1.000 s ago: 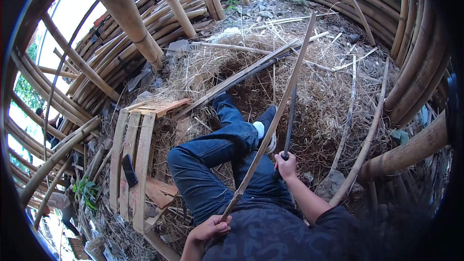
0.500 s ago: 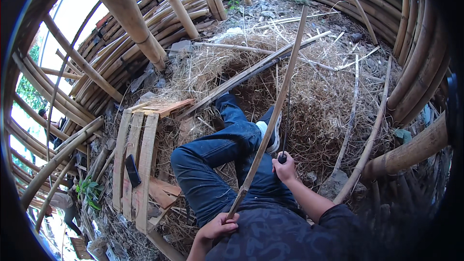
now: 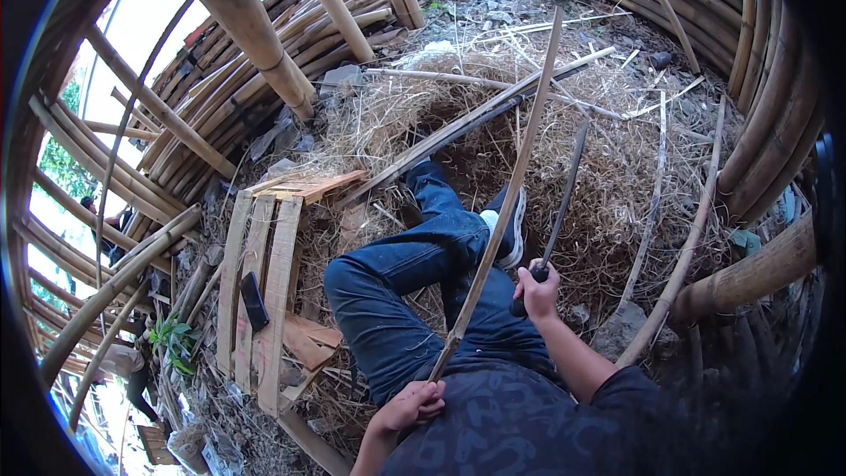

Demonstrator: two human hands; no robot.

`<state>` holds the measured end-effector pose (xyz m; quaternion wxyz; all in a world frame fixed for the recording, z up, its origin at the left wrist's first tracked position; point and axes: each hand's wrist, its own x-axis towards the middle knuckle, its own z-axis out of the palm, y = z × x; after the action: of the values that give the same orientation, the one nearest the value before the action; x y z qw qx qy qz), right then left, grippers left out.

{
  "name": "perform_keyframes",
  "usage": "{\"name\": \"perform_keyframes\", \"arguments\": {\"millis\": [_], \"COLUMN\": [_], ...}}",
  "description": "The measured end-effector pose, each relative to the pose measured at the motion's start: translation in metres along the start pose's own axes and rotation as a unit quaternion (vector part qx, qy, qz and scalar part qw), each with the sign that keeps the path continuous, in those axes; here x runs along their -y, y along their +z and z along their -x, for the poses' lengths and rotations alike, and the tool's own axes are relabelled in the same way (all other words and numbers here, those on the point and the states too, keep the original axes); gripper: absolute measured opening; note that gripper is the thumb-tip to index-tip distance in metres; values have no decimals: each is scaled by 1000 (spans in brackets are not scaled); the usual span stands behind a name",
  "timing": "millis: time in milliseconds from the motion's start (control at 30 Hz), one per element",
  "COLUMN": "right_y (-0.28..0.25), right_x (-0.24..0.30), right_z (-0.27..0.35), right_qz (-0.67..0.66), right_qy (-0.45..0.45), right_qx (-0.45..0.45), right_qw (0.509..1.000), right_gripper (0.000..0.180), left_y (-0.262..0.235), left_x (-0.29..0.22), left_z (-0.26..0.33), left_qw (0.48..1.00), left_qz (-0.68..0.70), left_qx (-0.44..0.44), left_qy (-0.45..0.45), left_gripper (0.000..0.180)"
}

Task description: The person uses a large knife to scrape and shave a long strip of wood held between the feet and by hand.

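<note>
My left hand is closed round the near end of a long bamboo strip at my waist. The strip slants up and away to the right, over my thigh and past my shoe. In my right hand is the dark handle of a long knife, its narrow blade pointing forward and slightly right. Blade and strip are apart, the knife on the strip's right side. My legs in blue jeans are bent beneath them.
A wooden crate with a phone on it stands to my left. Curly shavings cover the ground ahead, with split bamboo pieces across them. Bamboo poles rise around me. Another person is at the far left.
The knife has swung from nearly in line with the view to tilted rightward, its flat blade now showing away from the strip. My left hand keeps its hold on the strip.
</note>
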<state>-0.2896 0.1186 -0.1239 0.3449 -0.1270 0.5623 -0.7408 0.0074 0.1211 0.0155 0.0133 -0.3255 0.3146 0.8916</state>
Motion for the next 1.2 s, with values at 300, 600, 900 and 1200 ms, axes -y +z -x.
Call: {"name": "perform_keyframes", "arguments": {"millis": [300,600,900,1200], "right_y": [17,24,19,-48], "right_x": [70,103,102,146], "right_z": [14,22,12,-83], "right_qz": [215,504,536,562], "right_qy": [-261,-348,-334,-171], "right_qx": [143,326,294,-5], "right_qw": [930,720,717,809], "right_gripper": [14,33,23,15], "left_y": [13,23,47,39], "left_x": [2,7,-8,17], "left_z": [-5,-7,-3,6], "left_qw": [992,877,834,833], "left_qz": [-89,-396,-474,-471], "left_qx": [-91,-238,-264,-265], "left_qy": [23,127,104,121], "left_gripper": [29,30,31,28]}}
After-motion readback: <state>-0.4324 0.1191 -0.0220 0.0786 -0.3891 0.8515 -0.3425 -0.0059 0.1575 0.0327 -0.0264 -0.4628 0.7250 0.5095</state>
